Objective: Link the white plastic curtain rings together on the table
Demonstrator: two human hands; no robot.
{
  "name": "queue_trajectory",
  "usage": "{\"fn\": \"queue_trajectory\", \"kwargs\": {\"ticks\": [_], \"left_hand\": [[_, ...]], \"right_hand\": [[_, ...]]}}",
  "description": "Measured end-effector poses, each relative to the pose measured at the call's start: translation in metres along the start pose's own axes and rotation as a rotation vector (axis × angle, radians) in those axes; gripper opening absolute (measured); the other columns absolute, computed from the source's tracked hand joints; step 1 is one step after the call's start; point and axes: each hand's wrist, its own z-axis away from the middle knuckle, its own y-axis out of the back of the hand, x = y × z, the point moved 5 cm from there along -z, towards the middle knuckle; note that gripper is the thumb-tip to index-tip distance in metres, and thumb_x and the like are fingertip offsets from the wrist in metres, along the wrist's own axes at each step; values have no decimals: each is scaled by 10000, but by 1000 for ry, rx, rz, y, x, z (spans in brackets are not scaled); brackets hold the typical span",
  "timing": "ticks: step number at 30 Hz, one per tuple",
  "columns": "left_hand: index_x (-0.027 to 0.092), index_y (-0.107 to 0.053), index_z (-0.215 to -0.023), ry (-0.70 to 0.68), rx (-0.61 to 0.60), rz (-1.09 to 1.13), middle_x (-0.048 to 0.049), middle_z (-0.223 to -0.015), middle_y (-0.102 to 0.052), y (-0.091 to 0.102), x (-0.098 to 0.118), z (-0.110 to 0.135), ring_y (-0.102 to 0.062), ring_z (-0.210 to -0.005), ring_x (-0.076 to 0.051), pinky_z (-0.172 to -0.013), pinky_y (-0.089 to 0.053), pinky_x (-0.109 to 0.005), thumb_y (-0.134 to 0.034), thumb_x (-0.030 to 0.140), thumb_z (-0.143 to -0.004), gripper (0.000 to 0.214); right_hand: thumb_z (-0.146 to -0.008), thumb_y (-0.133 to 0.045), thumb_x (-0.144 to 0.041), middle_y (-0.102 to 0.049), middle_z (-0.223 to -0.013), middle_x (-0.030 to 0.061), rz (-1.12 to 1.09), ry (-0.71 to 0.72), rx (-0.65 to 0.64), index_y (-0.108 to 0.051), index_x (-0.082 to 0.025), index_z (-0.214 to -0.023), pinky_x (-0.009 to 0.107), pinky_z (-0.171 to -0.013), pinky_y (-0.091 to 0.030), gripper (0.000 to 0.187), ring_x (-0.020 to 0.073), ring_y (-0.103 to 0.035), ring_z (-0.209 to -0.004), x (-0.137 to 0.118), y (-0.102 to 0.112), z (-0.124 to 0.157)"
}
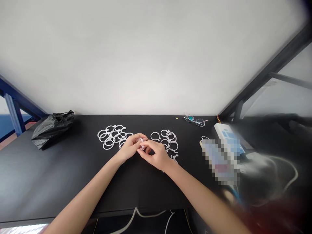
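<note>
My left hand (130,148) and my right hand (154,155) meet above the black table (73,182), their fingertips pinching a small white plastic ring (141,143) between them. Most of that ring is hidden by my fingers. A tangled heap of white plastic rings (112,136) lies just beyond my left hand. A second heap of similar rings (169,141) lies beyond my right hand, and its near part is partly hidden behind that hand.
A crumpled black plastic bag (52,130) lies at the table's far left. Glasses (195,121) rest near the back edge. Right of them are a white box-like device (225,136) and a pixelated blurred patch (219,162). Cables hang below the front edge.
</note>
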Motion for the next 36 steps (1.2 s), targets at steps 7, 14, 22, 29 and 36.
{"fn": "queue_trajectory", "kwargs": {"ticks": [7, 14, 22, 29, 36], "left_hand": [[169, -564, -819, 69, 26, 10, 33, -607, -503, 0, -4, 1, -432, -486, -81, -448, -343, -183, -543, 407, -840, 240], [162, -573, -803, 60, 14, -10, 39, -593, -489, -2, -2, 0, -418, -473, -74, -441, -339, -179, -541, 355, -807, 195], [161, -608, -854, -13, -64, -134, 38, -600, -520, -5, -4, 1, -414, -487, -79, -462, -320, -184, -494, 197, -751, 158], [163, -618, -895, -20, -84, -188, 34, -630, -548, -5, -8, 1, -435, -504, -84, -473, -338, -186, -436, 123, -704, 266], [158, -607, -893, -15, -85, -169, 36, -626, -540, -5, -10, 1, -456, -510, -84, -470, -352, -181, -442, 119, -700, 257]], "right_hand": [[-862, -610, -254, -686, -775, 0, -11, -38, 31, -614, -228, -936, 228, -555, -531, 79, 101, -616, -528, 2, 0, 1], [-867, -593, -262, -677, -756, -4, -46, -85, -3, -563, -224, -866, 233, -559, -544, 48, 107, -632, -541, 4, 0, 1], [-874, -586, -293, -679, -762, 0, -47, -91, 4, -548, -228, -835, 225, -541, -539, 85, 113, -648, -555, 5, 0, 1], [-865, -599, -275, -680, -745, -1, -67, -107, -9, -544, -224, -846, 223, -539, -537, 77, 116, -651, -548, 5, 0, 0], [-861, -604, -276, -681, -744, 2, -62, -118, -16, -539, -221, -844, 226, -541, -533, 86, 123, -657, -552, 5, 1, 0]]}}
